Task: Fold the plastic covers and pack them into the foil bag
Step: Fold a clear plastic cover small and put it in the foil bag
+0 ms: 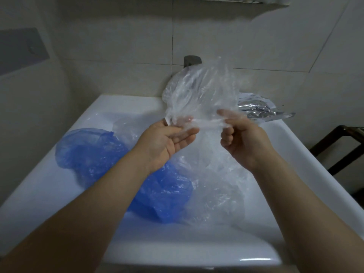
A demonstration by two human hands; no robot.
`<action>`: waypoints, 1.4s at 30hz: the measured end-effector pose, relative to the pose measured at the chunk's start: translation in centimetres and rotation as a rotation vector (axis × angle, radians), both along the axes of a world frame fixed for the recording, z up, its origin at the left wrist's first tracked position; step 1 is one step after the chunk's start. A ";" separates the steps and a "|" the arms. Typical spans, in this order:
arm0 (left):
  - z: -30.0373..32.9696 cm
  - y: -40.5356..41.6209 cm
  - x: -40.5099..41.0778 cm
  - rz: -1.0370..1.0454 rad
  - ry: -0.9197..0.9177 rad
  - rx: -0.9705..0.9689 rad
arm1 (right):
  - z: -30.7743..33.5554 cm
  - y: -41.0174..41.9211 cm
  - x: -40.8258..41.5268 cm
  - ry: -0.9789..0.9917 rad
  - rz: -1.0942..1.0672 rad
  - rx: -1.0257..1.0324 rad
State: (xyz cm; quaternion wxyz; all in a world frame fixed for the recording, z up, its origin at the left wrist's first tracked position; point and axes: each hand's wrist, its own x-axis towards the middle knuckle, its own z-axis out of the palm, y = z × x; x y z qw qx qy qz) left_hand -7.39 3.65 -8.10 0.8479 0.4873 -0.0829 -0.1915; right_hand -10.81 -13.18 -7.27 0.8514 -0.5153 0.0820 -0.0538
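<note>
Hands, left [169, 137] and right [241, 138], pinch a clear cover [201, 91] taut above the sink [59, 186], likely straightening its edge for folding; foil bag [258, 110] waits behind.

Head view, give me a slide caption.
Both hands, left and right, stretch a clear cover above the sink.

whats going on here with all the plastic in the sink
A person is holding a clear plastic cover up over a white sink, pinching its lower edge with the left hand and right hand. It is still loose, not folded. Blue covers and another clear one lie crumpled in the basin. The foil bag sits on the back right rim.
</note>
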 end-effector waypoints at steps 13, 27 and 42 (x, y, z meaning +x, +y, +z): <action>-0.5 1.2 1.3 0.032 -0.102 0.406 | -0.4 -2.6 -0.3 0.084 -0.028 -0.537; -0.6 1.2 0.9 0.156 -0.281 0.508 | -0.4 -3.5 -0.1 -0.051 0.229 -0.423; -0.4 1.4 0.9 0.253 -0.572 0.948 | -0.8 -2.5 0.2 -0.027 0.101 -0.285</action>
